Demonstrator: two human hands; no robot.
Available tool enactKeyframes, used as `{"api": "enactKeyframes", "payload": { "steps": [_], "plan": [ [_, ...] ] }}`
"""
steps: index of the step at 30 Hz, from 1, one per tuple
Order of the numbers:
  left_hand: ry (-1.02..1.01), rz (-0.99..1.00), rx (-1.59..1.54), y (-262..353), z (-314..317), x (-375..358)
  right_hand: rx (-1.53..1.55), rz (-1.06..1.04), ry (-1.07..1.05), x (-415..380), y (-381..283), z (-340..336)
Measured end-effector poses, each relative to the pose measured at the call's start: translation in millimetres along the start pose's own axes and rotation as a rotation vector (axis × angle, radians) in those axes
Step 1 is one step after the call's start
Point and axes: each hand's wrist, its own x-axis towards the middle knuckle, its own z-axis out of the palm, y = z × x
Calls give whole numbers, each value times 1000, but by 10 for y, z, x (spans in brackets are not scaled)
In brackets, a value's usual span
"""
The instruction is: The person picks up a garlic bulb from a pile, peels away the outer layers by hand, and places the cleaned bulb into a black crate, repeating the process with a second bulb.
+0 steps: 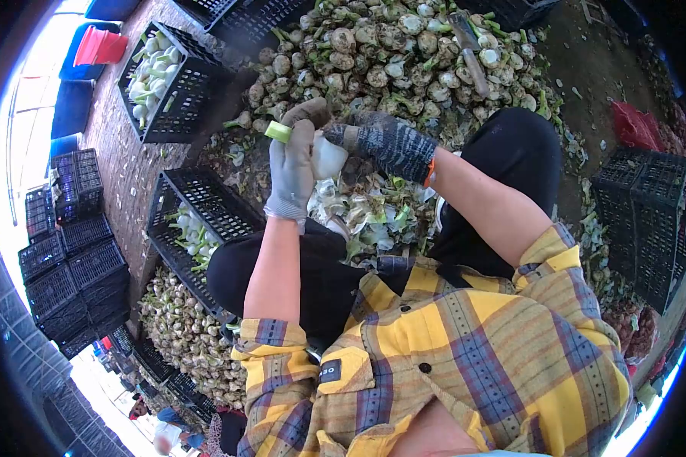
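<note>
In the head view, my left hand [293,164] wears a light grey glove stained brown at the fingers. It is closed around the stem of a garlic bulb [328,159], whose green cut stem end sticks out on the left. The bulb is peeled smooth and white. My right hand [389,145], in a dark patterned knit glove, has its curled fingers against the bulb's upper right side; its fingertips are partly hidden. Beneath both hands lies a heap of peeled garlic skins [370,209]. Beyond them is a large pile of dirty garlic bulbs [389,61], with a knife [471,61] on it.
Black crates with peeled garlic stand at my left, one upper [177,95] and one by my knee [206,199]. More garlic [183,335] lies at lower left near stacked crates [76,274]. Another black crate [639,221] and a red sack [636,126] are at right.
</note>
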Motion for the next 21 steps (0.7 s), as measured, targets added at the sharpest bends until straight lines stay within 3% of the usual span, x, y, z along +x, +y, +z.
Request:
{"api": "enactKeyframes", "payload": {
  "steps": [2, 5, 6, 9, 12, 16, 19, 20, 21],
  "plan": [
    [120, 110, 187, -121, 30, 23, 150, 57, -15, -40, -26, -31],
    [155, -157, 176, -162, -2, -13, 14, -61, 60, -6, 40, -72],
    [187, -137, 104, -177, 26, -15, 77, 42, 41, -46, 44, -96],
    [202, -63, 129, -166, 53, -13, 44, -73, 104, 54, 219, -132],
    [216, 171, 348, -234, 51, 2, 30, 54, 139, 20, 13, -28],
    [192, -67, 206, -91, 158, -62, -60, -6, 95, 59, 176, 4],
    [222, -65, 227, -181, 91, -9, -96, -96, 129, 75, 192, -29],
    [235, -79, 189, -187, 86, 17, -311, -114, 179, 35, 107, -23],
    [247, -96, 151, -194, 86, 34, -317, -139, 193, 39, 127, -36]
  ]
}}
